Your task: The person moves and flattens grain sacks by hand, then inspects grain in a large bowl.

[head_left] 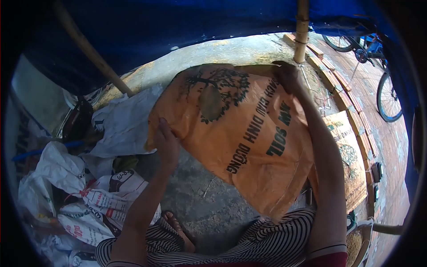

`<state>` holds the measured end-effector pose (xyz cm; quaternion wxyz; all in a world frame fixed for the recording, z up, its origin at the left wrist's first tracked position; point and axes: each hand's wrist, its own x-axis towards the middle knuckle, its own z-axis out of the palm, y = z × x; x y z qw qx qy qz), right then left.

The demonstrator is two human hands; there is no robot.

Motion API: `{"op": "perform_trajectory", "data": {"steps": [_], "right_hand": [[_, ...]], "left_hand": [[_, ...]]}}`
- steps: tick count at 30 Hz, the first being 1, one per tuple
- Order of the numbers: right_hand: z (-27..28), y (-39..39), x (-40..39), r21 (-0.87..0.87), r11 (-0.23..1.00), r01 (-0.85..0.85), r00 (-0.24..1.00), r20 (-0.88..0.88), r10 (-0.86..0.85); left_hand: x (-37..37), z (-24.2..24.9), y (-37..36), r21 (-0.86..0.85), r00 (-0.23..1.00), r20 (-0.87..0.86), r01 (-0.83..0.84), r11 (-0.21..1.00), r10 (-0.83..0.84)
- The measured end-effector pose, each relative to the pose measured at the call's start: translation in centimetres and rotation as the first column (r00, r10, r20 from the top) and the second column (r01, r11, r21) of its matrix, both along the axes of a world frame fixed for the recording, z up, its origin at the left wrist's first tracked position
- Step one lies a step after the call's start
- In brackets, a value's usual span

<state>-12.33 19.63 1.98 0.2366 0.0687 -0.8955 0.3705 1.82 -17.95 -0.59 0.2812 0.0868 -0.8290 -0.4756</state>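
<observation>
A large orange woven sack [249,129] is spread out in front of me, printed with a dark tree and lettering that reads upside down from here. My left hand [167,140] holds its left edge, fingers lying on the orange face and partly curled round the border. At the far right corner, my right hand [288,76] grips the top edge with its fingers bent over it. The sack's near corner hangs down by my striped trousers [284,231]. What lies behind or inside the sack is hidden.
White printed sacks [104,200] lie heaped at the left, with a white sheet [126,118] beyond them. Bamboo poles [301,31] hold a blue tarp [213,20]. Another printed sack [349,155] lies right, near stacked bricks [344,100] and a bicycle [387,98].
</observation>
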Motion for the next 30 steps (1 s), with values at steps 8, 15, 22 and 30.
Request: {"op": "perform_trajectory", "data": {"steps": [8, 15, 22, 30], "right_hand": [[-3.3, -5.0, 0.5, 0.080, 0.977, -0.199, 0.963, 0.203, 0.179], [-7.6, -10.0, 7.2, -0.094, 0.805, -0.585, 0.578, 0.648, 0.496], [-11.7, -12.9, 10.8, -0.027, 0.536, -0.844, 0.282, 0.828, 0.485], [-11.9, -10.4, 8.8, 0.334, 0.586, -0.738, 0.617, 0.685, 0.387]], "left_hand": [[6.8, -7.1, 4.0, 0.317, 0.073, 0.763, 0.824, 0.470, -0.642], [-5.2, -4.9, -4.1, 0.264, 0.729, 0.452, 0.441, 0.858, -0.514], [-5.8, -17.4, -8.8, 0.714, 0.505, 0.612, -0.023, 0.700, -0.608], [-5.0, -19.3, -4.5, 0.892, 0.628, 0.440, -0.221, 0.394, -0.642]]}}
